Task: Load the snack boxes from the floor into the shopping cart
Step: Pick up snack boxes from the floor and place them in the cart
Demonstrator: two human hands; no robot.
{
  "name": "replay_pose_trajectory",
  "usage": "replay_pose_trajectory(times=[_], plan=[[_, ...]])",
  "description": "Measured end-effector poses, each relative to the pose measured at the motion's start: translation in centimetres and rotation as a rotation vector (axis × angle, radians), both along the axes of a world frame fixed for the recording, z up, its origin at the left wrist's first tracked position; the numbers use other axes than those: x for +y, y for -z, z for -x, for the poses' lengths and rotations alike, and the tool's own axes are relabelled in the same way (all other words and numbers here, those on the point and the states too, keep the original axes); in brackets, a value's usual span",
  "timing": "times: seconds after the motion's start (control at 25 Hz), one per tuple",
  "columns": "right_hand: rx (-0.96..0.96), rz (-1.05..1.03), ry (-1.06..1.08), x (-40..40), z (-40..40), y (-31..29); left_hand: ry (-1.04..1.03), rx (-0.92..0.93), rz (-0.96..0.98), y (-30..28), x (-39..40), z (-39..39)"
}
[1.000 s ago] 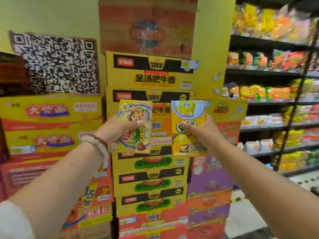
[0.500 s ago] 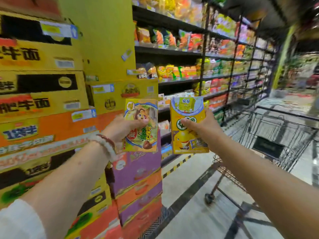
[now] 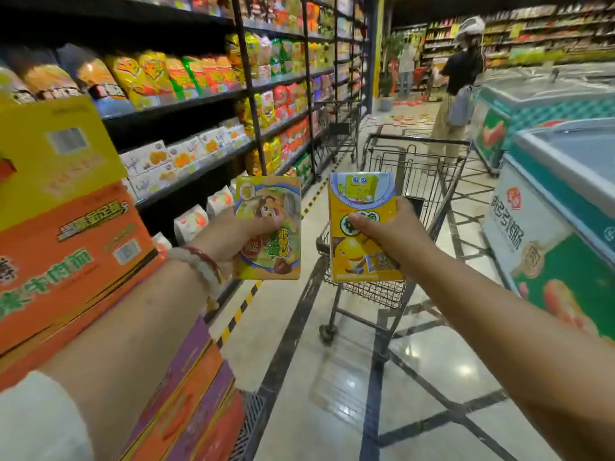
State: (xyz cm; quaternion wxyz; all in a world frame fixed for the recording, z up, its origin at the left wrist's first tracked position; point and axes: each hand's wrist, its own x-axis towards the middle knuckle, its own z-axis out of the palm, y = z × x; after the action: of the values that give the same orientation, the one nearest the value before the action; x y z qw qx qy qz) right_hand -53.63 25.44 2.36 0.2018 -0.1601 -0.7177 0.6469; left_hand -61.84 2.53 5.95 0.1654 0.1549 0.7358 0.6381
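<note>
Left hand [image 3: 233, 237] is gripping a green-yellow snack box [image 3: 268, 227]; right hand [image 3: 386, 231] is gripping a yellow snack box [image 3: 361, 227]. Both arms are reaching forward, holding boxes upright, near the shopping cart [image 3: 429, 181] beyond.

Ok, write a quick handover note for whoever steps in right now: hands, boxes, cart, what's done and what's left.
Left hand: grips the lion snack box, upright, at chest height.
Right hand: grips the yellow sponge-character snack box, upright, beside the other, the two apart.
Shopping cart: in the aisle just ahead, between the snack shelves and the freezers; what shows of its basket looks empty.
Done: both boxes are picked up and face the cart.
Left: step up, put both boxes in the basket. No more boxes are in view on the floor.
</note>
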Motion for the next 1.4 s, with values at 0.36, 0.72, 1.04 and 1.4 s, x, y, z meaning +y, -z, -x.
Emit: replay_pose_trajectory(times=[0.36, 0.72, 1.04, 1.4], plan=[[-0.11, 0.063, 0.109, 13.0, 13.2, 7.6, 0.101, -0.183, -0.015, 9.2, 15.3, 17.2], [-0.175, 0.153, 0.19, 21.0, 27.7, 12.4, 0.134, -0.298, -0.042, 14.1, 24.5, 33.0], [-0.258, 0.246, 0.335, 28.5, 36.0, 18.7, 0.193, -0.434, 0.053, 19.6, 34.5, 43.9], [-0.404, 0.306, 0.386, 35.9, 40.4, 30.6, 0.229, -0.5, 0.028, 30.6, 43.6, 48.5]])
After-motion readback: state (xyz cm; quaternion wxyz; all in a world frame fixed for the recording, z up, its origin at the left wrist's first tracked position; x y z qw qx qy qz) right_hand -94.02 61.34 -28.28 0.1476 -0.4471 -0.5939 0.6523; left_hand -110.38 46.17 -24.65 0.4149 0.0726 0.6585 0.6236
